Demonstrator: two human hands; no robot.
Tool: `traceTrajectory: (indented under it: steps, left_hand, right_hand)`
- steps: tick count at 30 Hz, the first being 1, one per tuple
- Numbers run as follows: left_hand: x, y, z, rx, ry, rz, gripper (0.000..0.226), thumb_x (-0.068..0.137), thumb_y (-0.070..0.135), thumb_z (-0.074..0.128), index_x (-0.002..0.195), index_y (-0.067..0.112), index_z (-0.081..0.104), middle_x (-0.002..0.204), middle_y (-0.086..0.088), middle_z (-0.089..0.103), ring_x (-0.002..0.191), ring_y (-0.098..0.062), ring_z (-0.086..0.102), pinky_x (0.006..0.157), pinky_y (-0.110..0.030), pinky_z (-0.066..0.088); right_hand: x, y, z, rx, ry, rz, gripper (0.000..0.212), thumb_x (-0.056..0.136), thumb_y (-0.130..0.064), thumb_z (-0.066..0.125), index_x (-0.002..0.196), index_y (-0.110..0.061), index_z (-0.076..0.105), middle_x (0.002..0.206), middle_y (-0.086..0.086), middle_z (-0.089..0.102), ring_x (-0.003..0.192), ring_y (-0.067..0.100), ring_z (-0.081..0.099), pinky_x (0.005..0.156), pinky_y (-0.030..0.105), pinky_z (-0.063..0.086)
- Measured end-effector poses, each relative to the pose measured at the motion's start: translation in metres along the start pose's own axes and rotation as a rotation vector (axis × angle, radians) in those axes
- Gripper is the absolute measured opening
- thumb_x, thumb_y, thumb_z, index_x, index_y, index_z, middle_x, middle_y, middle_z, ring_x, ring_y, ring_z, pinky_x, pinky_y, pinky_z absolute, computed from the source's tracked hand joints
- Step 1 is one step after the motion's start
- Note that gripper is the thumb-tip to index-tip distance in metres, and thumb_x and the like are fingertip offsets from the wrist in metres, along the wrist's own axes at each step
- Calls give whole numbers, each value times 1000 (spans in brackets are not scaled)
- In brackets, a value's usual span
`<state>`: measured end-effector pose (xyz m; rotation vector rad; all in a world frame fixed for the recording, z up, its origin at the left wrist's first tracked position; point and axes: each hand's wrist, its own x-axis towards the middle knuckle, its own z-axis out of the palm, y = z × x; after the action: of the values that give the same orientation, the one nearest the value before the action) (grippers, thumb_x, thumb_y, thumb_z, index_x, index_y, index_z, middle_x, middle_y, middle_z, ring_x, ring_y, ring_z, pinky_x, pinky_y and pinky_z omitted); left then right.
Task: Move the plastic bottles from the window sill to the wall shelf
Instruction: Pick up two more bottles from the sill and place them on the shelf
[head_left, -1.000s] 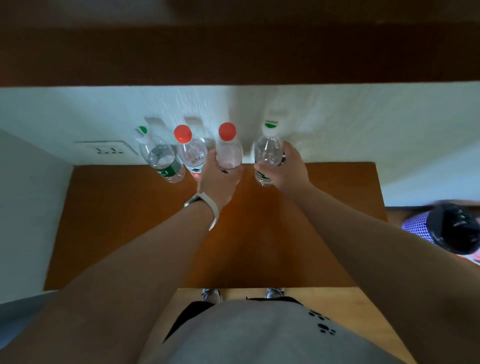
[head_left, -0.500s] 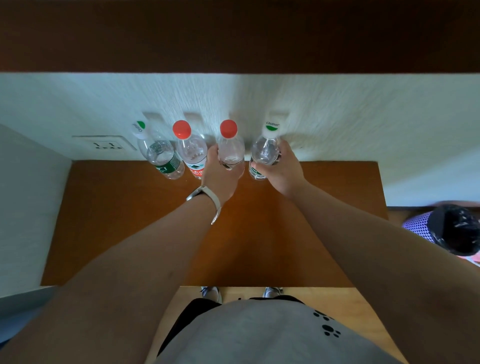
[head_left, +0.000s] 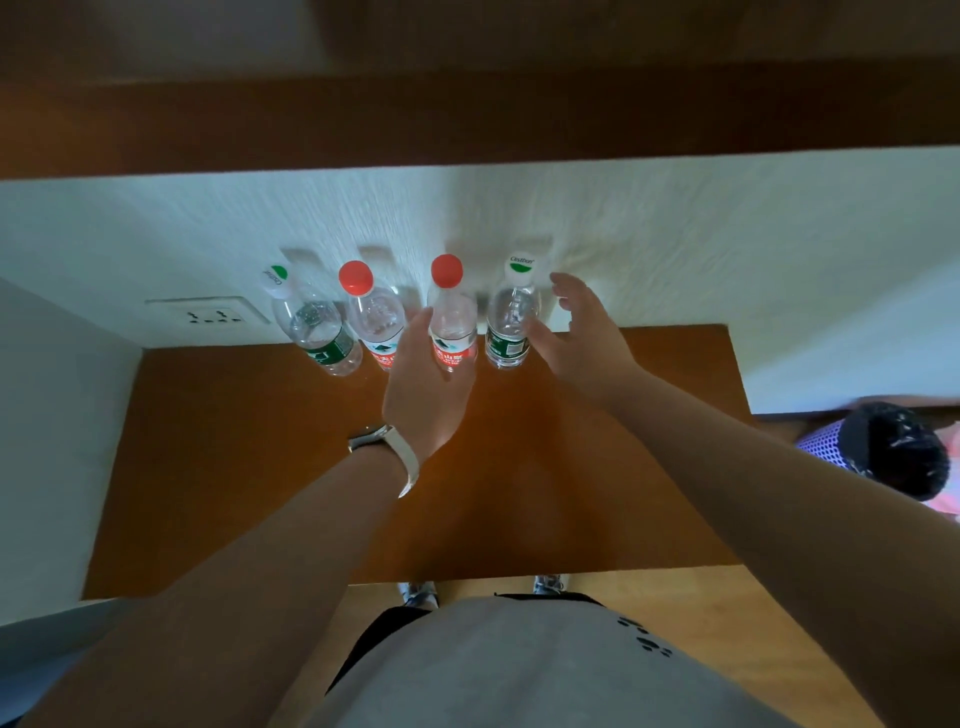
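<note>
Several clear plastic bottles stand in a row on the brown wooden shelf, against the white wall. From the left: a green-label bottle, a red-cap bottle, a second red-cap bottle and a white-cap, green-label bottle. My left hand, with a white watch strap on the wrist, sits just in front of the second red-cap bottle, thumb beside it, fingers off its label. My right hand is spread open just right of the white-cap bottle, not gripping it.
A wall socket sits left of the bottles. A darker wooden board overhangs above. A purple mesh bin with a black liner stands on the floor at the right. A white side wall bounds the shelf's left.
Both hands held a bottle each and set them down by the wall. Now both have let go; my left hand has drawn back and my right hand has opened to the right.
</note>
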<state>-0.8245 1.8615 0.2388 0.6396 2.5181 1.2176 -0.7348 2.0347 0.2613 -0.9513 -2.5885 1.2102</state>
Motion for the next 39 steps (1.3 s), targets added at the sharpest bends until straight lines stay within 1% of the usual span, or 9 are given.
traceTrajectory:
  steps: [2,4,8,11,14,20,24,30,39]
  left_hand:
    - [-4,4,-6,118,19,82,57,92,38,62,143,20,43,143,0,52,130,-18,50,105,-39,46]
    - [-9,8,-14,231,26,176,53,93,35,60,141,15,48,144,-6,52,133,-25,48,106,-45,45]
    - [-11,14,-32,357,24,376,48,92,29,64,135,10,56,139,-13,56,131,-32,49,105,-48,43]
    - [-6,14,-46,435,-2,479,49,91,33,62,133,10,56,138,-15,56,131,-35,49,105,-54,43]
    - [0,11,-63,505,-36,533,53,93,43,46,133,11,56,140,-15,54,133,-36,46,105,-57,41]
    - [-2,7,-91,628,-147,614,52,96,45,35,137,18,52,142,-10,53,135,-31,44,110,-52,36]
    - [-10,9,-105,661,-114,692,53,96,45,33,133,17,57,139,-13,56,132,-33,47,108,-54,38]
    - [-39,27,-125,726,25,675,47,96,45,43,127,16,63,138,-13,58,131,-34,49,108,-55,37]
    - [-105,64,-137,905,177,531,44,95,43,45,127,18,60,136,-11,58,130,-34,49,106,-57,36]
  right_hand:
    - [-9,-5,-9,-148,-1,-93,61,95,-41,57,147,-17,37,150,2,41,133,18,43,99,26,35]
    - [-21,-12,-16,-266,-3,-199,53,96,-37,54,144,-17,43,148,2,45,130,19,44,96,26,37]
    - [-37,-26,-24,-475,-15,-303,51,98,-39,49,143,-15,46,148,6,45,133,26,42,102,41,40]
    - [-47,-35,-23,-585,-17,-349,56,96,-49,41,138,-14,51,144,8,50,131,29,46,102,48,44]
    - [-60,-44,-22,-654,-2,-347,60,94,-53,34,136,-15,54,141,8,53,130,30,47,101,47,42]
    - [-85,-61,-15,-728,82,-353,51,95,-47,44,132,-14,59,134,10,59,126,32,52,100,48,42]
    - [-95,-71,-12,-742,152,-419,51,95,-47,45,130,-14,60,131,10,61,123,33,53,100,47,41]
    - [-94,-88,-22,-723,163,-524,50,95,-49,45,131,-18,58,137,10,58,128,33,49,105,47,37]
    - [-105,-98,-53,-651,197,-872,45,94,-45,47,129,-19,59,135,6,57,126,28,49,104,43,38]
